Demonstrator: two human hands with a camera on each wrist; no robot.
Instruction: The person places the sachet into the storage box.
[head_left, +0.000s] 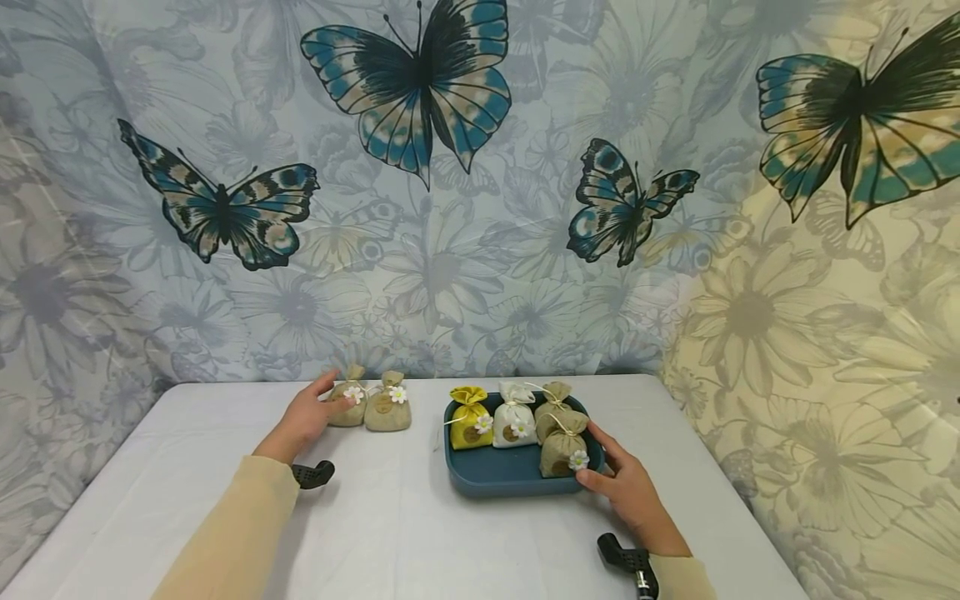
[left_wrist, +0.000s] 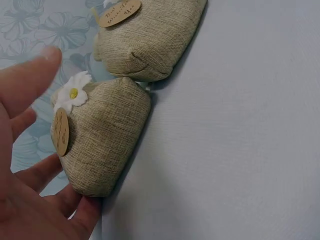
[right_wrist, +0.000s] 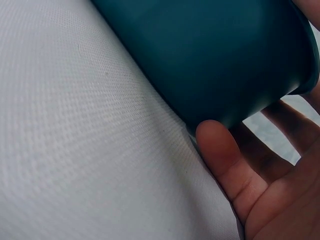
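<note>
My left hand (head_left: pixel 300 421) reaches around the left side of a small beige drawstring pouch (head_left: pixel 347 412) with a white flower. In the left wrist view its thumb is raised off this pouch (left_wrist: pixel 107 135), while the lower fingers touch its base. A second beige pouch (head_left: pixel 387 414) stands just right of it. My right hand (head_left: pixel 633 496) holds the right end of a dark blue tray (head_left: pixel 502 485), thumb at the front corner and fingers along the side. Inside the tray are a yellow pouch (head_left: pixel 469 427), a white pouch (head_left: pixel 514 423) and two beige pouches (head_left: pixel 562 454), one in front of the other.
A white cloth covers the table (head_left: pixel 390 517). Behind it hangs a butterfly-patterned fabric (head_left: pixel 450 308), meeting the table's back edge. Black wrist-worn devices (head_left: pixel 313 475) sit by both wrists. The tray's front left floor shows bare blue.
</note>
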